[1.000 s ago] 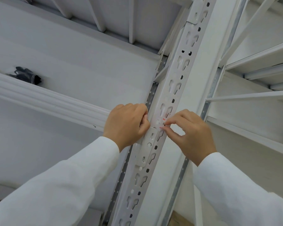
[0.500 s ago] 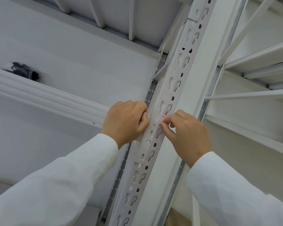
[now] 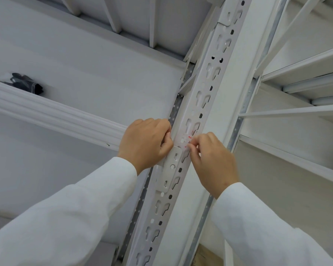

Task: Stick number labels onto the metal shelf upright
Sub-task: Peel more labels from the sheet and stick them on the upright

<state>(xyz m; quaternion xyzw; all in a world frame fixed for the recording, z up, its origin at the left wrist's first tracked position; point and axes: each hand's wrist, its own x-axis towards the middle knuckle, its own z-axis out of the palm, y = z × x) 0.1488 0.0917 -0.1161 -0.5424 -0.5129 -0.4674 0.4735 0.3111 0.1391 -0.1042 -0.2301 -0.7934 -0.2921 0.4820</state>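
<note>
A white perforated metal shelf upright [image 3: 205, 96] runs diagonally from bottom centre to top right. A small clear label with red marks [image 3: 185, 140] lies across its face, just above a joining plate [image 3: 171, 169]. My left hand [image 3: 146, 142] is curled against the upright's left edge, thumb and fingers at the label's left end. My right hand [image 3: 212, 162] pinches the label's right end with fingertips against the upright. Both arms wear white sleeves.
A white shelf beam [image 3: 52, 114] runs off to the left, with a dark bundle [image 3: 25, 84] lying on the shelf above it. More white shelves and braces [image 3: 300, 73] stand at the right. A strip of wooden floor [image 3: 206, 256] shows at the bottom.
Both hands have stayed on the label and crept slightly up the upright; the right fingertips have closed in on the label's right end. The view has shifted a little.
</note>
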